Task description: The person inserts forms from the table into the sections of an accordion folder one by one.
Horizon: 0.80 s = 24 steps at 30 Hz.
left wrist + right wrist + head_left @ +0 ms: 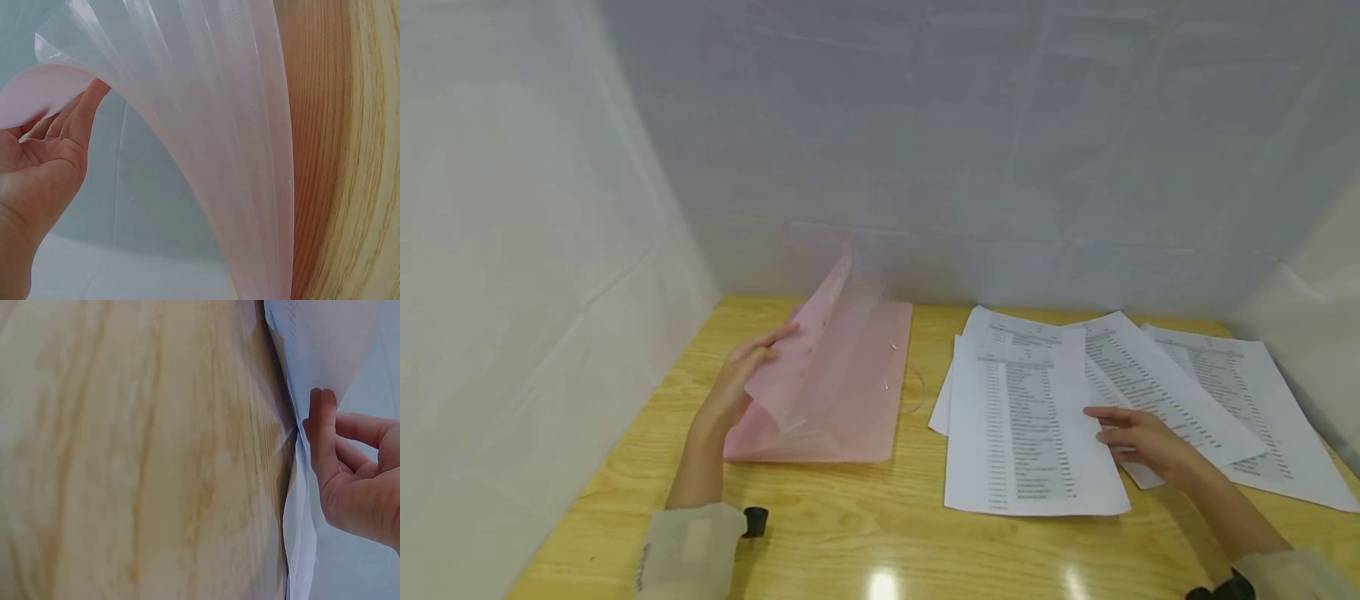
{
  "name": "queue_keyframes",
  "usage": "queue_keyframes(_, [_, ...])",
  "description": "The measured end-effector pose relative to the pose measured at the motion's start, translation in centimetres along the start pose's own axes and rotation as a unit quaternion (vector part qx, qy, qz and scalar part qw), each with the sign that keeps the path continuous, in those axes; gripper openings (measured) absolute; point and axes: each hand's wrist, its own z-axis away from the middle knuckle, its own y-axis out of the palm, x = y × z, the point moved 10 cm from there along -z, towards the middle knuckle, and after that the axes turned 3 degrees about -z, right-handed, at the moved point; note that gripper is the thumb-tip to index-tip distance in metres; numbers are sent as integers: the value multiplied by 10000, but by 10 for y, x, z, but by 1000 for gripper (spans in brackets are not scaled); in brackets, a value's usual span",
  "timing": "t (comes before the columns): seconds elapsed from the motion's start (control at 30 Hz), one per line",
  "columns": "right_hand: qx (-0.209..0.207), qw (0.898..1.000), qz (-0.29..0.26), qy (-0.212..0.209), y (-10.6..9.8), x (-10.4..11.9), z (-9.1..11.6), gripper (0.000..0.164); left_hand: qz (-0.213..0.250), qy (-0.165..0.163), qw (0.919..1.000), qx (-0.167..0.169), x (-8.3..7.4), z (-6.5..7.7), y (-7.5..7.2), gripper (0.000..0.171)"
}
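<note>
A pink folder [867, 417] with clear plastic sleeves [206, 119] lies opened on the left part of the table. Its front cover [790, 358] stands raised and curved, and my left hand [735, 382] grips this cover by its outer edge; the fingertips are partly hidden behind it in the left wrist view. At the right, a printed sheet [1022, 433] lies uppermost on a spread of papers. My right hand [1146, 443] pinches its right edge, which is raised at the fingertips [322, 403] in the right wrist view.
More printed sheets fan out to the right, among them one tilted sheet [1180, 383] and one at the far right [1277, 392]. A thin clear loop [922, 392] is beside the folder. White sheeting [970, 150] encloses the wooden table [850, 533] at the back and sides.
</note>
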Motion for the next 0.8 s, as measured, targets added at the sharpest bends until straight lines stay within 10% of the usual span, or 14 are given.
queue_keyframes(0.8, [-538, 9981, 212, -230, 7, 14, 6, 56, 64, -39, 10000, 55, -1, 0, 2, 38])
